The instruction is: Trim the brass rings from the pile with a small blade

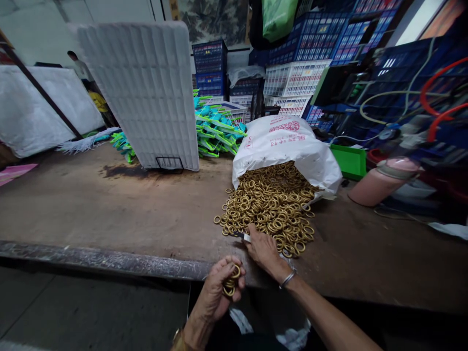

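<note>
Several gold-coloured rings [229, 285] are bunched in my left hand [215, 287], with the fingers curled round them just off the table's front edge. My right hand [265, 248], a silver bracelet at its wrist, rests at the near side of a heap of the same rings [270, 204]. Its fingers close on a small knife-like tool [243, 236] with a dark tip and a pale part; the exact kind is unclear. The heap spills from the mouth of a white woven sack [281, 141] with red print, lying on its side.
The brown wooden table [109, 209] bears an upright white ribbed panel [146, 92] in a wire stand. Bright green and blue pieces [215, 126] lie behind it. At the right are a green tray [349, 161] and a pink bottle [382, 183]. Stacked crates [292, 78] and a person [95, 97] are farther back.
</note>
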Demonstrator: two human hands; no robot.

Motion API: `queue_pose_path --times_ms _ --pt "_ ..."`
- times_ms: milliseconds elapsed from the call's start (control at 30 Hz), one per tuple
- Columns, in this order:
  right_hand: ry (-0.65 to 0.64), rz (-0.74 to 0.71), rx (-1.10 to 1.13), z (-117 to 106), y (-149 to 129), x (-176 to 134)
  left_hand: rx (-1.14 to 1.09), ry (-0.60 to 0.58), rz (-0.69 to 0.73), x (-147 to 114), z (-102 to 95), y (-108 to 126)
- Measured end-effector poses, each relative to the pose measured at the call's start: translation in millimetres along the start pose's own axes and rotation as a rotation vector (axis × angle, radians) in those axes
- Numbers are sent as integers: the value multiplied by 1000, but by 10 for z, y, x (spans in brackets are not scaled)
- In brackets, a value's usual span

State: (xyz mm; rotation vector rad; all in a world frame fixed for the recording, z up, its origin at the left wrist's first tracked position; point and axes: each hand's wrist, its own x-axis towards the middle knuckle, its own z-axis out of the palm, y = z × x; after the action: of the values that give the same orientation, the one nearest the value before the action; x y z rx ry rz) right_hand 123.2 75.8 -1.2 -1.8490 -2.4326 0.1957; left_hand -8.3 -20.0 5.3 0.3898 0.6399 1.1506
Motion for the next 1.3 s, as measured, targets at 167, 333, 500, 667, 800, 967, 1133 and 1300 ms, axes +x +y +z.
queue_pose_path --times_ms 167,333,500,667,800,967,1133,1300 --pt "20 -28 254 -25 74 -59 33 75 14 7 10 9" --pt "54 -21 736 -50 38 -286 210 203 89 61 19 -87" --pt "-164 4 1190 -21 4 -506 541 299 172 114 77 -182" --pt "-296 36 1376 -12 14 -576 624 309 203 106 108 -158" --pt "-404 83 1478 -61 -14 -604 634 259 156 82 106 -139" --pt "-306 139 1384 -21 -26 -589 684 297 220 56 122 -151" --pt "-275 152 1327 64 -10 -540 769 242 289 38 117 -150" --pt "-213 148 1247 59 -12 -484 658 255 97 48 117 -134"
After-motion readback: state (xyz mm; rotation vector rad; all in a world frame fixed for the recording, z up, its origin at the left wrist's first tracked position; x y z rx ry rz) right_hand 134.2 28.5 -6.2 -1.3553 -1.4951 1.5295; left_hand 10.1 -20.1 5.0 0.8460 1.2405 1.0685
